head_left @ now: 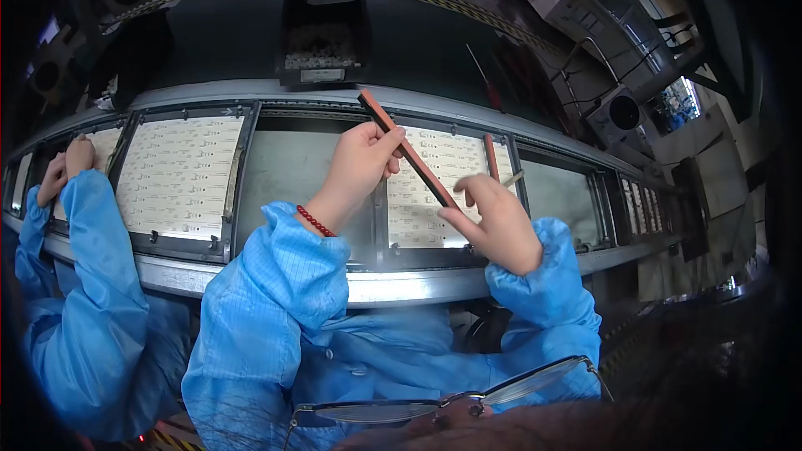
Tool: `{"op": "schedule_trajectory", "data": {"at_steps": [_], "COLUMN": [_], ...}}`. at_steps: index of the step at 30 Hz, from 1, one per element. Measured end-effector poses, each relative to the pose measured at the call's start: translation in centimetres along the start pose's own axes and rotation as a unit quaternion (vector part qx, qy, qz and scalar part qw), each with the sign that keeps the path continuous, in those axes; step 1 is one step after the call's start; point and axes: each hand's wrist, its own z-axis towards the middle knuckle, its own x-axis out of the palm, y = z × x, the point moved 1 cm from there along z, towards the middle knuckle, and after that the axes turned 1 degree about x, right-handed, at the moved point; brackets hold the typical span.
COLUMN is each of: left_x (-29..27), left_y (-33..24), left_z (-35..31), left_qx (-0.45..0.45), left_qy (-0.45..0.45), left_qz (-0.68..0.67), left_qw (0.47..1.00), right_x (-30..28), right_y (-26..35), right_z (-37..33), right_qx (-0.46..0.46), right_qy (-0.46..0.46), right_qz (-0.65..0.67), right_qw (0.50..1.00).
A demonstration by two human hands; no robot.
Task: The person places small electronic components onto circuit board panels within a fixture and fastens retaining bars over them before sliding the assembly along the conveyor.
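Observation:
A long, narrow red-brown and black bar (419, 169) slants over a panel of pale printed boards (413, 221). My left hand (355, 163) is closed round its upper part, thumb on top, and wears a red bead bracelet. At the lower end of the bar, the bent fingers and thumb of my right hand (499, 221) close in on it. A thin pale stick (514, 177) shows beside the right knuckles; whether this hand grips it is hidden. Another red-brown strip (492, 157) lies along the panel's right side.
The metal-edged conveyor (401, 286) carries more framed panels, including a board panel (180, 171) to the left. A co-worker's hands (73, 163) work at the far left. Beyond the rail stand a dark bin (324, 42) of small pale pieces and a red-handled screwdriver (493, 93).

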Motion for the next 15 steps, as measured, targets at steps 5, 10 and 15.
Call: {"op": "schedule_trajectory", "data": {"at_steps": [5, 10, 15], "left_x": [0.1, -0.3, -1.9], "left_y": [-0.2, 0.3, 1.5], "left_z": [-0.7, -0.5, 0.9], "left_qx": [-0.011, -0.050, 0.109], "left_qy": [0.034, 0.042, -0.073], "left_qz": [0.030, 0.044, 0.278], "left_qw": [0.999, 0.997, 0.952], "right_x": [2.3, 3.0, 5.6], "right_y": [0.7, 0.1, -1.9], "right_z": [1.5, 0.3, -0.8], "right_qx": [0.028, 0.097, 0.198], "right_qy": [0.056, 0.070, 0.035], "right_qz": [0.042, 0.092, 0.081], "right_qw": [0.997, 0.989, 0.976]}}
